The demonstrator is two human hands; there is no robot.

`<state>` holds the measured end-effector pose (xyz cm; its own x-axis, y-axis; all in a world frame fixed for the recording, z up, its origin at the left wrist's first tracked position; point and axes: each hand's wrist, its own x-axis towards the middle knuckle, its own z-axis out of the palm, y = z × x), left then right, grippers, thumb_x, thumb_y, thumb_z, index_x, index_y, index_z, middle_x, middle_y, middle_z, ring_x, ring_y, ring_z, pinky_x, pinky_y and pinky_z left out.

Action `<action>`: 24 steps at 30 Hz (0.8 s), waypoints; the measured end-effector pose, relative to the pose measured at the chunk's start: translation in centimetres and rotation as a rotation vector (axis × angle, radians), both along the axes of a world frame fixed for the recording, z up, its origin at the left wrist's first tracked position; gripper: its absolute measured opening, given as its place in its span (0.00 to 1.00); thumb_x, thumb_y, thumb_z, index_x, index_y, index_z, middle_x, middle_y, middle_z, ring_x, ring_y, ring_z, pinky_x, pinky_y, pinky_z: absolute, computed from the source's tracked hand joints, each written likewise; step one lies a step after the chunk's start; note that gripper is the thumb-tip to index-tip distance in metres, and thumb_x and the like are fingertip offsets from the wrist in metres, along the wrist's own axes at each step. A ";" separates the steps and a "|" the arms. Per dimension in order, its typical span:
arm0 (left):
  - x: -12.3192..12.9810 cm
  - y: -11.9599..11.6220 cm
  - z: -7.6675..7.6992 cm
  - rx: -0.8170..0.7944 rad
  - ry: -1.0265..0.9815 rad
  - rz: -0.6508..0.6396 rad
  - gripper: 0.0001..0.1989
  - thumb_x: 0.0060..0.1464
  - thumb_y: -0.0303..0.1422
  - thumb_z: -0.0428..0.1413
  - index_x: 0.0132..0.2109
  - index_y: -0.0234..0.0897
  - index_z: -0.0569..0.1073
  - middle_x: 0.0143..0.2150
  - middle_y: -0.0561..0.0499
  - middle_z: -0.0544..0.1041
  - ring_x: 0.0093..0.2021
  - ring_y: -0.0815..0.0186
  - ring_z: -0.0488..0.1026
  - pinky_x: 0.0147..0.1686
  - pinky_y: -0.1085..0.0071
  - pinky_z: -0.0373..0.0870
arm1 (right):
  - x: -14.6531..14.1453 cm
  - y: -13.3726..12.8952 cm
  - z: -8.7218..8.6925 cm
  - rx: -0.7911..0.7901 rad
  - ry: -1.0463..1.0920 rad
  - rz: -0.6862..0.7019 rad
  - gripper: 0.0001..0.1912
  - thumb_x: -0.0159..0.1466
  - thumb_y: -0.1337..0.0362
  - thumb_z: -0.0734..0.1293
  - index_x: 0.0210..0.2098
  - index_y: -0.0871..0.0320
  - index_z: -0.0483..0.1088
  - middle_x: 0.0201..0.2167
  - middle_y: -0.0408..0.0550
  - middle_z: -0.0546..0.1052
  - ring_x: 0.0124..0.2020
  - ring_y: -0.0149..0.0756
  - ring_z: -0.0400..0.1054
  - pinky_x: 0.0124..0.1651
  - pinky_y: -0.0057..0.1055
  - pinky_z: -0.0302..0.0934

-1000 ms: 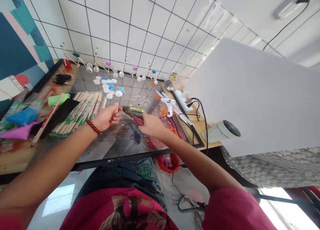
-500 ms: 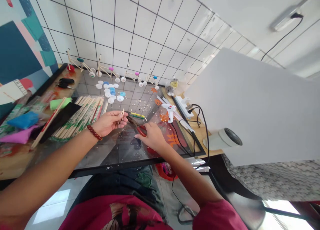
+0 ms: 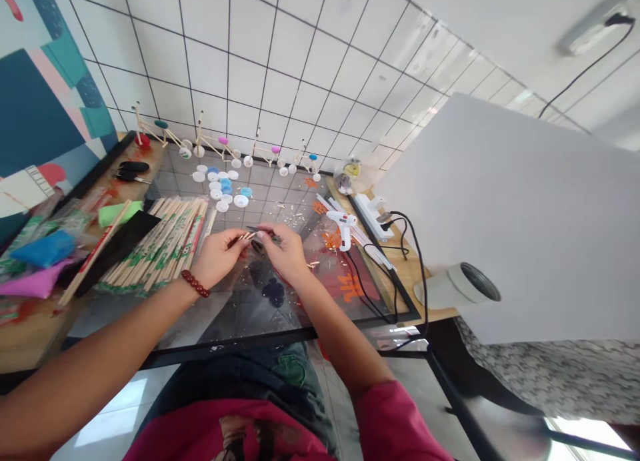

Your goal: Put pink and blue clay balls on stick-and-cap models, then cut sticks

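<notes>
Our left hand (image 3: 217, 257) grips short wooden sticks (image 3: 243, 236) in a narrow pinch, their long axis running sideways to just beside the pliers (image 3: 256, 239) held closed in our right hand (image 3: 284, 251).

Chopsticks (image 3: 165, 247) left of the hands (image 3: 285, 251), glue gun (image 3: 341, 229) right, bottle caps (image 3: 220, 186) ahead, on glass tabletop (image 3: 235, 314)
</notes>
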<state>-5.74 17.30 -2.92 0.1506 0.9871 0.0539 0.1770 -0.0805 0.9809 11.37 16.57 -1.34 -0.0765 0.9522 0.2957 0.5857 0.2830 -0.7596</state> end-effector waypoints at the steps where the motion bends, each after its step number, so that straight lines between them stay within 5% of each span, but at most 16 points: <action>1: 0.0 0.0 -0.1 0.010 0.004 0.001 0.11 0.54 0.39 0.62 0.40 0.37 0.82 0.26 0.51 0.79 0.27 0.63 0.75 0.31 0.70 0.73 | -0.3 0.2 -0.1 -0.020 0.021 0.007 0.10 0.68 0.63 0.64 0.43 0.55 0.77 0.42 0.46 0.81 0.44 0.34 0.74 0.53 0.30 0.65; 8: 0.3 -0.3 -0.1 -0.018 -0.009 -0.004 0.14 0.52 0.40 0.63 0.42 0.36 0.81 0.32 0.48 0.83 0.32 0.60 0.78 0.35 0.68 0.74 | -0.4 0.2 -0.4 -0.136 0.167 0.067 0.09 0.64 0.62 0.62 0.36 0.57 0.73 0.33 0.43 0.78 0.34 0.31 0.70 0.42 0.27 0.64; 16: 0.0 -0.7 -0.4 0.228 0.142 0.064 0.09 0.55 0.39 0.61 0.39 0.41 0.81 0.33 0.49 0.83 0.35 0.59 0.79 0.40 0.67 0.73 | -0.9 0.6 -1.7 -0.365 0.616 0.159 0.10 0.56 0.57 0.66 0.28 0.58 0.68 0.22 0.37 0.69 0.24 0.25 0.60 0.31 0.24 0.56; 24: 0.5 -0.2 1.2 -0.311 -0.412 0.002 0.18 0.41 0.39 0.72 0.37 0.32 0.79 0.31 0.45 0.83 0.31 0.62 0.80 0.32 0.69 0.78 | 0.2 0.0 -1.5 -0.091 0.134 0.001 0.19 0.63 0.52 0.66 0.21 0.57 0.65 0.19 0.36 0.65 0.24 0.27 0.59 0.31 0.26 0.54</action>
<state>-5.20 17.05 -1.74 0.1772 0.9661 -0.1879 -0.2297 0.2262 0.9466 11.58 16.57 -2.79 -0.0430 0.9755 0.2156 0.4771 0.2097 -0.8534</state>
